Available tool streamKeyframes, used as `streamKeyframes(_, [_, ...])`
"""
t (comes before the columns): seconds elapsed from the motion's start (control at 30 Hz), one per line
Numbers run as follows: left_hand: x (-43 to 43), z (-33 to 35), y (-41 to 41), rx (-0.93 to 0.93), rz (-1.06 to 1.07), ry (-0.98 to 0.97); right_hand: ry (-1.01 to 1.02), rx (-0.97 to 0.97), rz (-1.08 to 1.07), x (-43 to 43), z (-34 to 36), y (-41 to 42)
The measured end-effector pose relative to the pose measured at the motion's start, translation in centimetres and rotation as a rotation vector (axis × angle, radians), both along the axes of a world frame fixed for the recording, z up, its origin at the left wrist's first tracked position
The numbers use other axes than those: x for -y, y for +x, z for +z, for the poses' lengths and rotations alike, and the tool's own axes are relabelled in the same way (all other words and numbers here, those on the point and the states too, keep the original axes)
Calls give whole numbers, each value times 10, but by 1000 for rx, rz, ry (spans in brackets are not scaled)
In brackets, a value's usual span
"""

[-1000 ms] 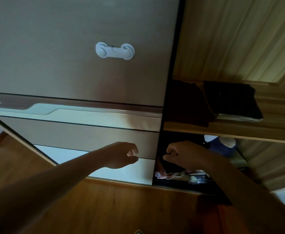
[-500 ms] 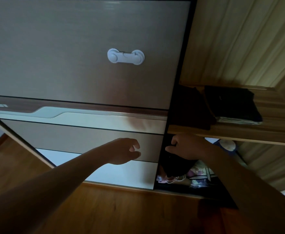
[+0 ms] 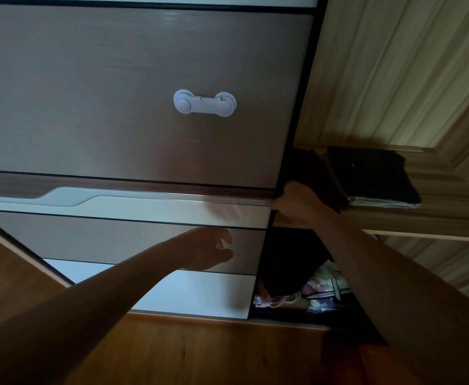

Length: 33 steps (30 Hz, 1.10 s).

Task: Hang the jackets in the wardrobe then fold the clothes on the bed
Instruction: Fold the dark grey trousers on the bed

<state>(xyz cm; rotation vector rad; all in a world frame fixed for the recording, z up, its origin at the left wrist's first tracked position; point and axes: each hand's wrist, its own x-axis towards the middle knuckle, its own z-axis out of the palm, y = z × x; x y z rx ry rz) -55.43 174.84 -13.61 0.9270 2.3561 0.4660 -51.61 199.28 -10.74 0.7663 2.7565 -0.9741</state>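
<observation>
The wardrobe's sliding door (image 3: 144,107) fills the left and middle of the view, brown and pale panels with a silver strip. My right hand (image 3: 297,202) grips the door's right edge at shelf height, thumb on the front face. In front of the lower brown panel, my left hand (image 3: 208,250) has loosely curled fingers and holds nothing. The wardrobe interior is open to the right of the door. A dark garment (image 3: 289,268) hangs in the shadow below the shelf. No jacket or bed is in view.
A white child lock (image 3: 204,103) is stuck on the door. Folded dark clothes (image 3: 375,176) lie on a wooden shelf (image 3: 422,218). Floral fabric items (image 3: 325,287) and a white cord sit at the wardrobe bottom. Wooden floor (image 3: 200,351) lies below.
My right hand rose from the dark lower compartment to the door's edge beside the shelf. My left hand stayed near the lower panel and its fingers loosened. The view shifted upward.
</observation>
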Motion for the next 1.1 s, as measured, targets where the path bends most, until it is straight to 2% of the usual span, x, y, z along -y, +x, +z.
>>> streamKeyframes(0.23, [-14, 0, -6, -55, -35, -52, 16, -16, -36, 2, -3, -8])
streamKeyframes(0.5, [-30, 6, -21, -141, 12, 6, 140, -9, -34, -9, -7, 1])
streamKeyframes(0.83, [-80, 7, -22, -175, -65, 36, 147, 0, -67, -65, -6, 29])
streamKeyframes(1.1, [-135, 2, -3, -195, -128, 42, 92, 42, -99, -141, -9, 62])
